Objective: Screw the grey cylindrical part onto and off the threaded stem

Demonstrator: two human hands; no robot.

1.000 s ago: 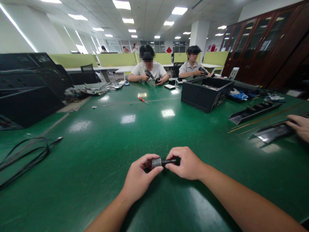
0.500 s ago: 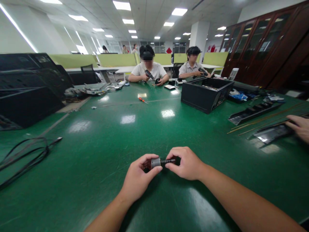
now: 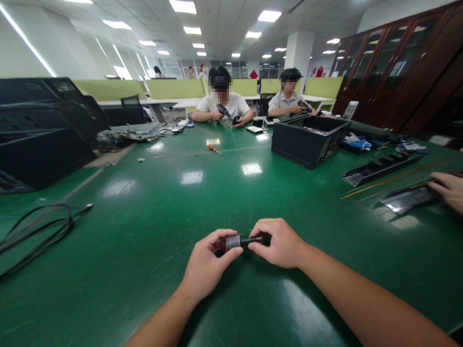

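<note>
Between my hands, just above the green tabletop [image 3: 173,202], is a small motor [image 3: 233,242] with a grey cylindrical body and a dark ridged shaft pointing right. My left hand [image 3: 208,265] grips the grey body between thumb and fingers. The thumb and fingers of my right hand [image 3: 277,243] close around the thin shaft [image 3: 252,240]. Part of the motor body is hidden behind my left fingers.
Black cables [image 3: 54,231] lie at the left, near a black computer case [image 3: 39,154]. A red screwdriver [image 3: 213,149] and an open black case [image 3: 300,142] are farther back. Another person's hand [image 3: 450,190] touches a black panel [image 3: 408,198] at right. Two people sit opposite.
</note>
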